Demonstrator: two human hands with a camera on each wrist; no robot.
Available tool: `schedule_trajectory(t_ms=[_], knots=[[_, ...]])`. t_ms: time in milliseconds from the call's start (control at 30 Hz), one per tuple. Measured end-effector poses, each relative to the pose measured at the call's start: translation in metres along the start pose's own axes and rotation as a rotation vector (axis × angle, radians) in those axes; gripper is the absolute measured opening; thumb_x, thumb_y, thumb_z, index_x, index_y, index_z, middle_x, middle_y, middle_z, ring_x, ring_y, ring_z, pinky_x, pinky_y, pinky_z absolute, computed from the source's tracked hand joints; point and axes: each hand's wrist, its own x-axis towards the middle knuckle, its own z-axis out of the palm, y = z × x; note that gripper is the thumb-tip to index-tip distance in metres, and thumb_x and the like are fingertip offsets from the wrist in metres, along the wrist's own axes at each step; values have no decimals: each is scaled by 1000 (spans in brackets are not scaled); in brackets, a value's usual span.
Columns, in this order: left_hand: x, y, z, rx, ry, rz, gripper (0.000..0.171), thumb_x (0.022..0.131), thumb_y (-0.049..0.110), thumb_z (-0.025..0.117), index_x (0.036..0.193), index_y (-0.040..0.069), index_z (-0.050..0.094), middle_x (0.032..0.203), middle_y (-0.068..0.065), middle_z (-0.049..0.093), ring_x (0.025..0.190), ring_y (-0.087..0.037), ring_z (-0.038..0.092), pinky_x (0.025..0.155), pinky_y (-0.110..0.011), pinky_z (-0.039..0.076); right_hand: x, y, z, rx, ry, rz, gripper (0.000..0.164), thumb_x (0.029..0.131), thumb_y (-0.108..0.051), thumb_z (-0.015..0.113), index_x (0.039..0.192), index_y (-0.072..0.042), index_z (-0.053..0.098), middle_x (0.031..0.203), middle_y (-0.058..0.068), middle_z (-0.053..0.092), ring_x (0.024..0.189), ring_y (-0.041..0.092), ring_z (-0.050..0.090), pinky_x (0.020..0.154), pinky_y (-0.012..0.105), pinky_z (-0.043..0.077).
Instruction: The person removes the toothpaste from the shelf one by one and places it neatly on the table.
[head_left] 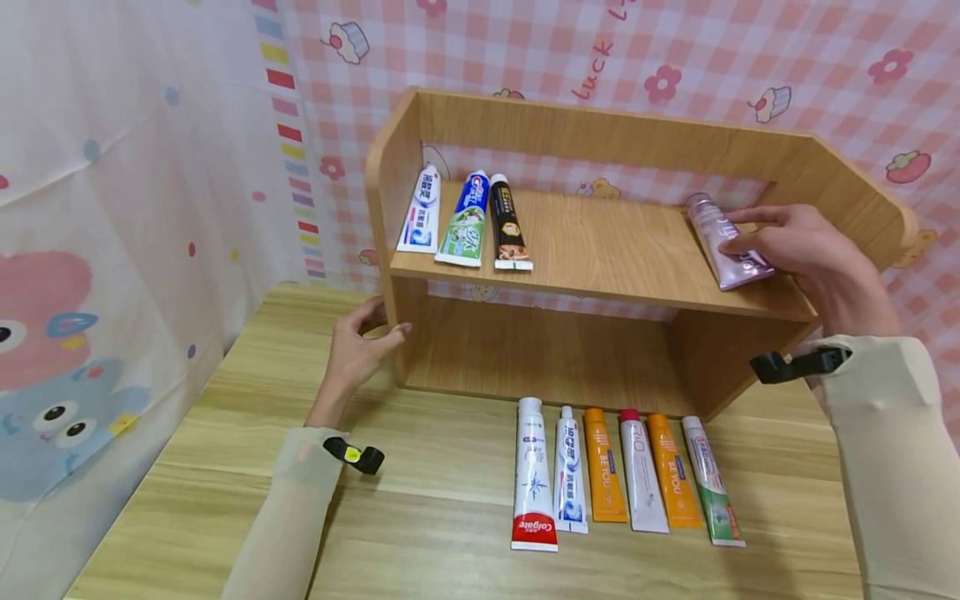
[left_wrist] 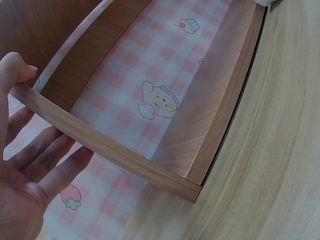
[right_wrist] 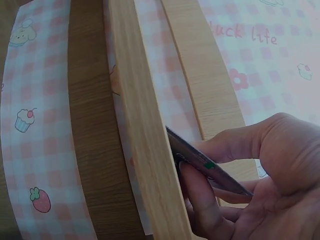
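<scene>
My right hand (head_left: 806, 242) grips a pinkish-purple toothpaste tube (head_left: 720, 229) at the right end of the upper board of a wooden shelf (head_left: 615, 242). In the right wrist view, thumb and fingers lie on either side of the tube's flat end (right_wrist: 210, 162). My left hand (head_left: 358, 346) holds the shelf's left side panel low down, the thumb on one face and the fingers on the other, as the left wrist view shows. At the upper board's left end lie a white toothpaste tube (head_left: 422, 212), a blue-and-green one (head_left: 467, 221) and a black one (head_left: 508, 223).
Before the shelf, several toothpaste tubes lie side by side on the wooden table (head_left: 420, 500), among them a Colgate tube (head_left: 533, 479), an orange tube (head_left: 604, 467) and a green-ended tube (head_left: 712, 483). A checked pink cloth (head_left: 705, 50) hangs behind.
</scene>
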Motion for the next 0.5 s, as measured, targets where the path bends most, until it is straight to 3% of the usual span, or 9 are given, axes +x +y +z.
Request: schedule_trajectory(t_ms=[100, 233, 500], knots=[[-4, 10, 0, -2, -5, -5, 51, 88, 4, 71, 138, -2, 61, 127, -29, 67, 114, -38, 61, 106, -64, 49, -2, 2, -1, 15, 1, -29, 70, 100, -40, 61, 160, -13, 36, 142, 17, 34, 108, 21, 44, 73, 21, 50], [-4, 11, 0, 0, -5, -4, 51, 88, 5, 71, 138, -2, 61, 126, -28, 68, 113, -36, 61, 105, -63, 50, -3, 4, -1, 62, -21, -33, 71, 100, -38, 62, 162, -16, 33, 139, 13, 35, 105, 16, 45, 73, 20, 53], [5, -16, 0, 8, 3, 14, 52, 88, 4, 72, 139, 1, 61, 126, -27, 68, 112, -33, 62, 102, -61, 53, -8, 9, -3, 113, -51, -34, 76, 100, -41, 62, 164, -22, 25, 141, 10, 35, 111, 15, 45, 78, 18, 54]])
